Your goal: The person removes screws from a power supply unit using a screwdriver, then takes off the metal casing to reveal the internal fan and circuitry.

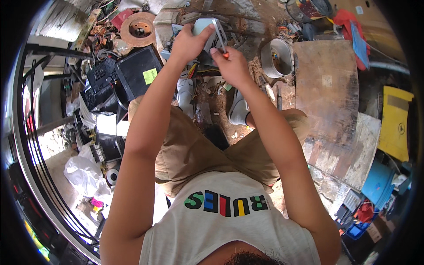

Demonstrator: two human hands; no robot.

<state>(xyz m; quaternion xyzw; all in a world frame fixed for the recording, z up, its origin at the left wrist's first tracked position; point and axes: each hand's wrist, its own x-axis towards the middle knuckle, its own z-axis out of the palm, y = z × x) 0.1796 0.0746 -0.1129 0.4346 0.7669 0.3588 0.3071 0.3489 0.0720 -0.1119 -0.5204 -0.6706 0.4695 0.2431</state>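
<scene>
Up ahead of my knees, my left hand [191, 43] grips a silvery metal box [203, 26], fingers over its far side and thumb on top. The box looks like a computer power supply; a slotted metal edge faces right, and a bundle of yellow, red and black wires [192, 70] hangs below it. My right hand [230, 64] is closed close against the box's right side. A small orange-handled tool [226, 55] shows between its fingers; most of it is hidden, so its kind cannot be made out.
A black flat case with a yellow note [150, 76] lies left, below a rusty brake disc [138, 30]. On the right stand an oval metal tin [277, 57] and a worn wooden board [329, 88]. Farther right are a yellow panel [396, 123] and a blue bucket [377, 182].
</scene>
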